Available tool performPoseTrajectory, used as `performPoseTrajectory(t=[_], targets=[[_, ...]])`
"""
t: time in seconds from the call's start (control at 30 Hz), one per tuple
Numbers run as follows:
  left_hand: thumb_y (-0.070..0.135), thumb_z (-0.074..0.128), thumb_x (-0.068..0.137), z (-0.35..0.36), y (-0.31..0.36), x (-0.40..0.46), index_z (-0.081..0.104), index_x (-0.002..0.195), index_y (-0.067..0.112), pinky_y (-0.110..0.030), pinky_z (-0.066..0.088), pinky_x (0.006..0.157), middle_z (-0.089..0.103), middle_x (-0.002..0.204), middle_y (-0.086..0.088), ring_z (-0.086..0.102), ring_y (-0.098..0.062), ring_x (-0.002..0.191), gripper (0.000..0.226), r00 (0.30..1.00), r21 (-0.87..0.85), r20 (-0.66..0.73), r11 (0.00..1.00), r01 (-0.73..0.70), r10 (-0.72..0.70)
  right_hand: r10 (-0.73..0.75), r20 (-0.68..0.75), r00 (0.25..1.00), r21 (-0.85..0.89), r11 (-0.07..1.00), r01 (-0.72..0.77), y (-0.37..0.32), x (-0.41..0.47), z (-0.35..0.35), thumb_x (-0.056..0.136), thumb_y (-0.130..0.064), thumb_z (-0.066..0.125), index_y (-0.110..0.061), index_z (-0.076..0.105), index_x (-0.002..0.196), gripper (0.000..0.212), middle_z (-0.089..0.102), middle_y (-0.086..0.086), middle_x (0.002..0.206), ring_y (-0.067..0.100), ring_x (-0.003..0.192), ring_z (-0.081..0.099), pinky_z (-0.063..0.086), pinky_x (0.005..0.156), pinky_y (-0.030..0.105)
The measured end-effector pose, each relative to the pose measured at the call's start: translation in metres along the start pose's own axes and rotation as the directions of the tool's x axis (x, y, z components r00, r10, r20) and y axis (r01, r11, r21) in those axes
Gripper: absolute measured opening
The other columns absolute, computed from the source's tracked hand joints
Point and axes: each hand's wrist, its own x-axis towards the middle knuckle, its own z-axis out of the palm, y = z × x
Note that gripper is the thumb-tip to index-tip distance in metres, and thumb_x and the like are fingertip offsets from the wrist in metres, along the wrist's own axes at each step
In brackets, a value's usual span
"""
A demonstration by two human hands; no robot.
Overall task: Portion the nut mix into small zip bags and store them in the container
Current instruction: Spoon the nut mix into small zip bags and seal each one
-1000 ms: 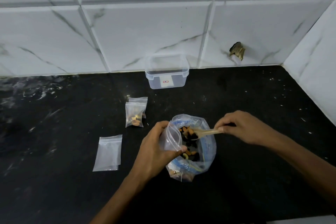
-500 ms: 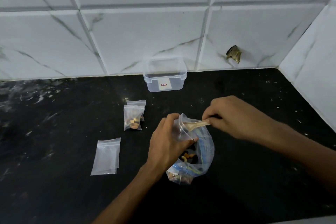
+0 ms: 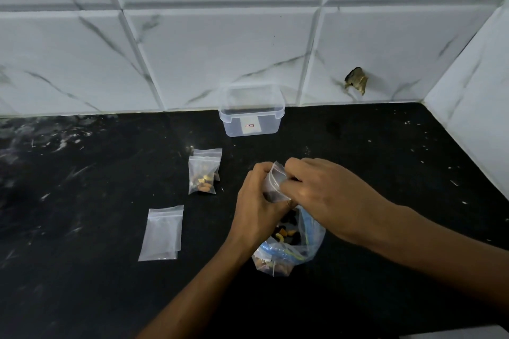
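Observation:
My left hand [image 3: 257, 209] grips a small clear zip bag [image 3: 275, 181] upright, just above the large open bag of nut mix [image 3: 303, 248] on the black counter. My right hand [image 3: 325, 192] is closed at the small bag's mouth, and the wooden spoon it holds is hidden behind the fingers and bag. Two filled small bags [image 3: 203, 173] lie overlapping to the left. Empty small bags [image 3: 162, 231] lie flat further left and nearer me. The clear plastic container [image 3: 252, 114] stands open against the back wall.
The black counter [image 3: 385, 159] ends at white marble tile walls at the back and on the right. A broken hole in the tile [image 3: 356, 82] shows to the right of the container. Small white specks dot the counter.
My right hand lifted the spoon out of the large bag and moved it left and up to the small bag's mouth. My left hand raised the small bag slightly.

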Motion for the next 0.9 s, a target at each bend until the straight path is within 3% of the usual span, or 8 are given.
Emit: performPoseTrajectory(t=[0.1,0.2,0.3,0.37,0.47,0.57,0.77,0.9], targets=[[0.044,0.080,0.067,0.000,0.004,0.001,0.051,0.105,0.046,-0.035,0.057,0.078,0.066,0.104,0.005,0.066,-0.014,0.095,0.048,1.000,-0.042,0.001,0.999,0.006,-0.006,0.117,-0.007,0.993,0.215,0.970,-0.112,0.011,-0.003,0.000,0.087,-0.018,0.065,-0.018,0.070,0.093,0.007,0.056,-0.003,0.095,0.002,0.074,0.047,0.049,0.069,0.024],[0.047,0.084,0.065,-0.001,0.008,0.000,0.050,0.111,0.037,-0.028,0.057,0.080,0.065,0.106,0.005,0.067,-0.011,0.098,0.057,0.999,-0.110,0.039,0.994,0.013,-0.009,0.365,-0.163,0.917,0.461,0.850,-0.256,0.019,-0.004,0.001,0.088,-0.022,0.063,-0.022,0.072,0.093,0.011,0.061,-0.010,0.091,0.002,0.082,0.058,0.045,0.074,0.016],[0.045,0.083,0.068,-0.002,0.012,0.000,0.049,0.113,0.031,-0.026,0.056,0.080,0.066,0.104,0.008,0.068,-0.010,0.097,0.059,0.998,-0.161,0.065,0.987,0.009,0.001,0.461,-0.076,0.884,0.670,0.680,-0.298,0.020,-0.005,0.003,0.084,-0.016,0.070,-0.026,0.073,0.094,0.014,0.069,-0.014,0.089,-0.003,0.087,0.064,0.049,0.079,0.016],[0.039,0.086,0.070,-0.003,0.014,0.000,0.049,0.113,0.028,-0.023,0.055,0.078,0.066,0.101,0.013,0.067,-0.008,0.095,0.057,0.997,-0.171,0.080,0.985,0.012,0.002,0.466,-0.094,0.880,0.657,0.693,-0.297,0.020,-0.006,0.005,0.086,-0.015,0.068,-0.024,0.072,0.098,0.016,0.071,-0.014,0.092,-0.004,0.090,0.064,0.049,0.081,0.015],[0.032,0.083,0.074,-0.007,0.015,0.002,0.054,0.115,0.023,-0.015,0.052,0.079,0.067,0.106,0.010,0.066,-0.005,0.099,0.051,0.992,-0.142,0.123,0.989,0.037,-0.020,0.398,-0.205,0.894,0.527,0.815,-0.242,0.019,-0.007,0.005,0.087,-0.012,0.066,-0.019,0.071,0.102,0.018,0.071,-0.009,0.096,-0.001,0.089,0.064,0.048,0.080,0.011],[0.026,0.082,0.077,-0.013,0.010,0.002,0.062,0.112,0.022,-0.018,0.054,0.079,0.070,0.105,0.006,0.068,-0.007,0.098,0.040,0.990,-0.120,0.133,0.991,0.067,-0.051,0.368,-0.207,0.907,0.552,0.809,-0.203,0.016,-0.010,0.004,0.087,-0.016,0.062,-0.019,0.070,0.103,0.018,0.070,-0.012,0.095,-0.002,0.091,0.063,0.049,0.081,0.010],[0.033,0.080,0.075,-0.029,-0.004,-0.007,0.064,0.110,0.026,-0.023,0.057,0.077,0.072,0.104,0.011,0.069,-0.006,0.097,0.039,0.989,-0.128,0.071,0.983,0.135,-0.127,0.630,-0.188,0.754,0.800,0.544,-0.255,0.035,-0.018,-0.005,0.093,-0.011,0.055,-0.018,0.066,0.102,0.016,0.068,-0.004,0.085,0.006,0.080,0.068,0.056,0.072,0.019],[0.032,0.080,0.078,-0.037,-0.014,-0.021,0.064,0.109,0.028,-0.027,0.056,0.080,0.072,0.105,0.008,0.069,-0.008,0.097,0.035,0.983,-0.104,0.057,0.978,0.179,-0.173,0.738,-0.077,0.671,0.873,0.375,-0.312,0.048,-0.026,0.014,0.094,-0.011,0.054,-0.020,0.066,0.096,0.015,0.069,0.001,0.084,0.009,0.077,0.069,0.058,0.067,0.023]])
